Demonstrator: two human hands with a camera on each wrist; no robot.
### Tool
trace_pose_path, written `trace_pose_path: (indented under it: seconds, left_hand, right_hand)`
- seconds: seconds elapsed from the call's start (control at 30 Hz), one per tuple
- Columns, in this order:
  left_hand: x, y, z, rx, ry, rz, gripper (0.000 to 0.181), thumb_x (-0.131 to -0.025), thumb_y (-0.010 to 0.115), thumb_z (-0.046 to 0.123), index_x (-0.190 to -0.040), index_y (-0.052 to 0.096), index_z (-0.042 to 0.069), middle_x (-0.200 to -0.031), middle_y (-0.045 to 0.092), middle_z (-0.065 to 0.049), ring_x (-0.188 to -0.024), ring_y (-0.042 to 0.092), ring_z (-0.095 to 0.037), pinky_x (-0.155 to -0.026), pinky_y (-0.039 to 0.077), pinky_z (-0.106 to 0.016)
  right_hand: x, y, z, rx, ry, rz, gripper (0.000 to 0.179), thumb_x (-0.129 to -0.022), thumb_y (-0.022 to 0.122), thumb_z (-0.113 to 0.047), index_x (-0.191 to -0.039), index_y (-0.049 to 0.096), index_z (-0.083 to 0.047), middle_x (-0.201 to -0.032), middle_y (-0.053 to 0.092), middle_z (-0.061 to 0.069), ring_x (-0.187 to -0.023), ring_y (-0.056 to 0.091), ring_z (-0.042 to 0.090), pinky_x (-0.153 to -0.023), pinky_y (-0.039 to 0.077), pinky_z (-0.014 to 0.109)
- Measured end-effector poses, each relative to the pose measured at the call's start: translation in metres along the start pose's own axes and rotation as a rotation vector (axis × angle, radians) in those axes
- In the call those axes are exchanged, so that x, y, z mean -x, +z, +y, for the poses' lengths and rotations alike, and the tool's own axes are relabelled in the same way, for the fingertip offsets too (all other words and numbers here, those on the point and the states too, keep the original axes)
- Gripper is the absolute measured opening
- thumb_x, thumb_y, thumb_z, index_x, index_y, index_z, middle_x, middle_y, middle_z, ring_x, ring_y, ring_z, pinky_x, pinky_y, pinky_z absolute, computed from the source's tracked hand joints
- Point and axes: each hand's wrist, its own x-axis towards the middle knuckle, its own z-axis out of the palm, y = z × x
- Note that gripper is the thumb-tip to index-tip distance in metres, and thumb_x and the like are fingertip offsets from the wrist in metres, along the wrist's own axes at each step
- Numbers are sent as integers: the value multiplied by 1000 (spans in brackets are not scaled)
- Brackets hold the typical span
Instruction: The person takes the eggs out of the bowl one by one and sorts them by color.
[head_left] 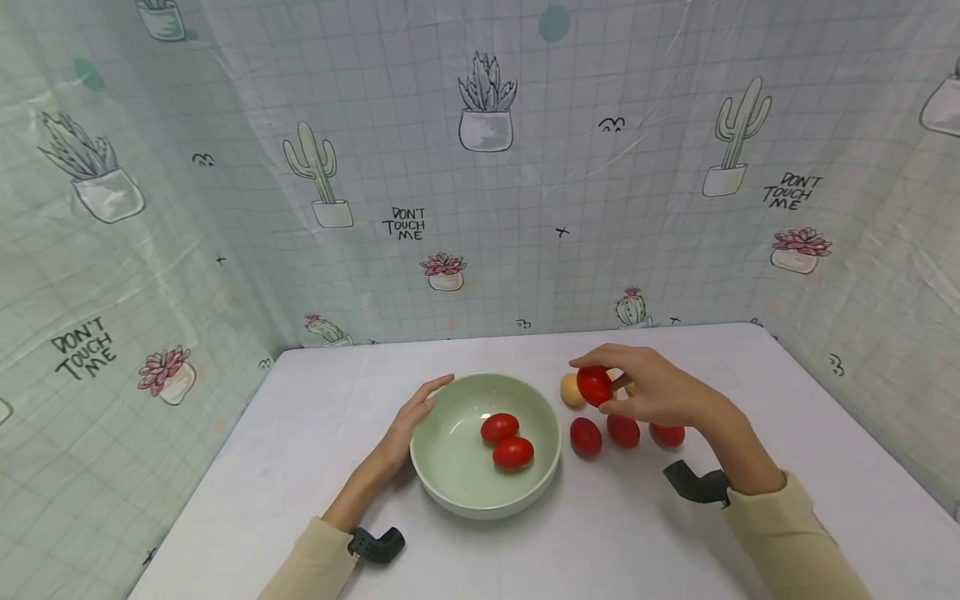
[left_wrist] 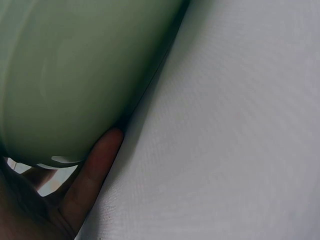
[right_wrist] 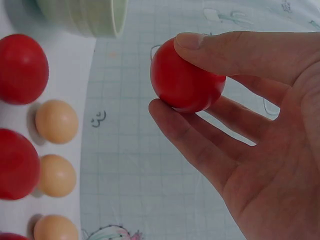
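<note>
1. Resting on a white surface (head_left: 322, 400), a pale green bowl (head_left: 450, 450) is seen near the middle, with two red egg-shaped objects (head_left: 499, 427) (head_left: 513, 454) lying close together inside it.

2. Another piece, the held red object (head_left: 594, 385), is held up to the right of the bowl, outside its rim, by the right hand (head_left: 651, 387). It is pinched between thumb and fingers, which are parted only as wide as the object itself. In the right wrist view, the lower fingers are seen reaching beneath it.

3. The bowl is touched at its left side by the left hand (head_left: 405, 429). Its fingers are fairly straight and are laid along the outside wall; nothing is seen enclosed by them. In the left wrist view, one digit is pressed to the lower wall, just above the surface.

4. To the right of the bowl, three red objects (head_left: 586, 437) (head_left: 623, 430) (head_left: 667, 436) are set in a row. Behind them are tan round objects (head_left: 572, 390), partly covered by the right hand; three are counted in the right wrist view.

5. Filling of the bowl is judged to be partway along: two pieces are inside, one is in hand but not yet placed, and three red ones, plus the tan ones, are left outside.
</note>
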Motion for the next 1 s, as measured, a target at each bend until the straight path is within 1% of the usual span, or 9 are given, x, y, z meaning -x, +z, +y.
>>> trace_pose_path:
  seconds: [0.13, 0.2, 0.33, 0.6, 0.7, 0.87, 1.0]
  left_hand:
    - [1, 0, 0, 9, 6, -1, 52, -111, 24, 26, -161, 34, 15, -169, 31, -11, -157, 30, -32, -113, 33, -12]
    - [1, 0, 0, 10, 5, -3, 52, -111, 23, 27, -161, 34, 16, -170, 31, -11, -157, 30, -32, -111, 33, -10]
    - [1, 0, 1, 11, -1, -1, 52, -111, 23, 27, -161, 34, 16, -170, 31, -11, -157, 30, -32, -110, 34, -9]
    - [2, 0, 2, 7, -14, 3, 52, -111, 23, 27, -161, 34, 17, -169, 31, -9, -157, 31, -31, -111, 34, -10]
    - [2, 1, 2, 12, -17, 4, 52, -111, 23, 27, -161, 34, 17, -169, 32, -9, -156, 31, -31, -110, 34, -10]
    - [2, 1, 3, 15, -15, -2, 52, -112, 23, 27, -161, 35, 17, -169, 32, -9, -156, 32, -31, -110, 35, -10]
    - [2, 0, 1, 11, -17, 1, 51, -112, 23, 27, -161, 35, 18, -169, 33, -7, -157, 30, -30, -110, 34, -10]
  right_hand:
    - [6, -6, 5, 3, 7, 17, 54, -84, 79, -2, -136, 64, -13, -133, 68, 6, -112, 67, 24, -85, 63, 36]
    - [10, -10, 8, 0, 2, 21, 54, -84, 78, 0, -135, 64, -11, -132, 68, 8, -112, 67, 25, -85, 63, 37]
    - [17, -16, 15, 1, 37, 28, 55, -84, 79, 1, -135, 64, -11, -132, 68, 9, -112, 66, 27, -85, 63, 37]
    - [35, -30, 30, 15, 106, 67, 56, -82, 82, -2, -134, 63, -9, -129, 69, 10, -113, 66, 30, -86, 63, 40]
    - [40, -34, 35, 10, 133, 60, 57, -82, 82, -3, -135, 63, -9, -131, 68, 12, -115, 65, 32, -87, 63, 41]
    - [49, -38, 46, 9, 167, 51, 57, -81, 82, -1, -134, 62, -6, -130, 67, 14, -116, 62, 34, -85, 63, 39]
    - [57, -40, 55, 20, 211, 42, 56, -82, 79, 0, -135, 61, -3, -132, 66, 17, -117, 62, 38, -85, 63, 42]
